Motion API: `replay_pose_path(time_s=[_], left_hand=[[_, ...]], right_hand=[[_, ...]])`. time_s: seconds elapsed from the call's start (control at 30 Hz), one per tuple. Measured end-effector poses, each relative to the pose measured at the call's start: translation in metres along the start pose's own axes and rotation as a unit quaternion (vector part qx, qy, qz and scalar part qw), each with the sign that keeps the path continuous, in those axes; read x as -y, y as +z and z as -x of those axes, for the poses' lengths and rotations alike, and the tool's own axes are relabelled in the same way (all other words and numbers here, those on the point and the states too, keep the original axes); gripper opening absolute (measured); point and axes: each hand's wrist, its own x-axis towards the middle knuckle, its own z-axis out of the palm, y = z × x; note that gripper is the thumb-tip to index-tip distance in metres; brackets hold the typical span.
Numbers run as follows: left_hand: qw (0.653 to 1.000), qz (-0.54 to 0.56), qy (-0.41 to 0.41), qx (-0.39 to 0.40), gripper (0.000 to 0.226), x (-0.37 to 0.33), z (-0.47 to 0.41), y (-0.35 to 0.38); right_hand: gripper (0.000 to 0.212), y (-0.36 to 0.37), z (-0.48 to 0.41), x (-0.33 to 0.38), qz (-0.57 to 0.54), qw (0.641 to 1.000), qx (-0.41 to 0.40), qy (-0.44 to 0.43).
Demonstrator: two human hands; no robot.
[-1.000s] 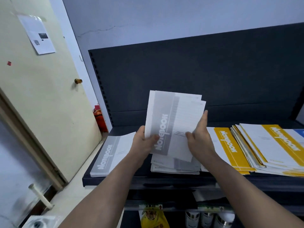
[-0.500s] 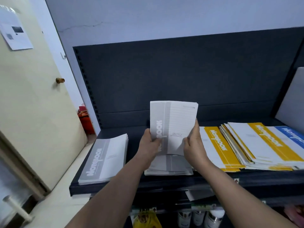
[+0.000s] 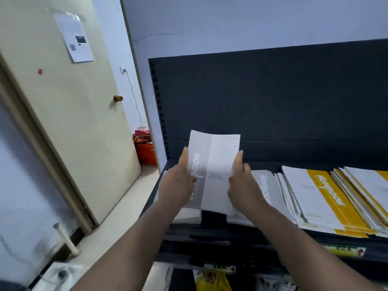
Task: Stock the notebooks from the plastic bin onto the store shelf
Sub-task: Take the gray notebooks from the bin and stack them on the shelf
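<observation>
I hold a thin stack of grey notebooks (image 3: 216, 164) upright above the dark store shelf (image 3: 214, 229). My left hand (image 3: 178, 183) grips its left edge and my right hand (image 3: 243, 183) grips its right edge. Under my hands, a grey notebook pile (image 3: 186, 215) lies at the shelf's left end, mostly hidden. A second grey pile (image 3: 266, 185) lies just right of my right hand. Further right sit fanned yellow notebooks (image 3: 323, 198). The plastic bin is out of view.
A cream door (image 3: 69, 114) with a knob (image 3: 118, 98) stands close on the left. The shelf's dark back panel (image 3: 273, 97) rises behind the notebooks. Orange packages (image 3: 146, 152) sit on the floor by the shelf's left post. Lower shelves hold goods (image 3: 212, 280).
My view has swung left, so the shelf sits further right in the frame. The held notebooks have shifted from over the middle grey pile towards the leftmost grey pile.
</observation>
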Motion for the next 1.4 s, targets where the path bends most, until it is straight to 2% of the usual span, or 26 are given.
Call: replay_pose_path(time_s=[0.17, 0.3, 0.43, 0.53, 0.7, 0.77, 0.93, 1.07, 1.17, 1.23, 1.3, 1.4], left_hand=[[0.996, 0.042, -0.068, 0.041, 0.060, 0.055, 0.001, -0.030], [0.992, 0.025, -0.108, 0.063, 0.064, 0.084, -0.004, -0.035], [0.989, 0.026, -0.118, 0.084, 0.048, 0.095, -0.012, -0.029], [0.989, -0.001, -0.107, 0.101, 0.047, 0.100, -0.021, -0.021], [0.982, -0.065, -0.109, 0.138, 0.043, 0.108, -0.030, -0.010], [0.980, -0.081, -0.112, 0.144, 0.042, 0.112, -0.029, -0.009], [0.981, -0.089, -0.100, 0.144, 0.042, 0.116, -0.029, -0.007], [0.976, -0.117, -0.100, 0.154, 0.049, 0.108, -0.028, -0.010], [0.986, -0.089, -0.091, 0.105, 0.048, 0.088, -0.031, -0.013], [0.993, -0.065, -0.049, 0.086, 0.045, 0.067, -0.034, -0.009], [0.994, -0.041, -0.010, 0.102, 0.042, 0.040, -0.036, 0.000], [0.988, -0.011, 0.011, 0.152, 0.025, 0.002, -0.034, 0.025]], right_hand=[[0.074, 0.024, -0.011, 0.036, 0.003, 0.993, 0.121, -0.008], [0.067, 0.048, -0.024, 0.053, 0.027, 0.987, 0.158, 0.009], [0.063, 0.064, -0.031, 0.055, 0.051, 0.984, 0.164, 0.035], [0.056, 0.069, -0.035, 0.055, 0.082, 0.983, 0.154, 0.057], [0.013, 0.079, -0.035, 0.050, 0.086, 0.984, 0.140, 0.065], [0.007, 0.084, -0.034, 0.050, 0.097, 0.985, 0.130, 0.065], [0.032, 0.089, -0.022, 0.059, 0.202, 0.971, 0.112, 0.059], [0.034, 0.086, -0.017, 0.057, 0.209, 0.972, 0.103, 0.040], [0.035, 0.071, -0.018, 0.046, 0.199, 0.979, 0.038, 0.001], [0.039, 0.054, -0.017, 0.034, 0.221, 0.975, 0.005, -0.008], [0.041, 0.034, -0.015, 0.016, 0.269, 0.963, 0.003, 0.000], [0.044, 0.004, -0.006, -0.018, 0.335, 0.942, 0.015, 0.023]])
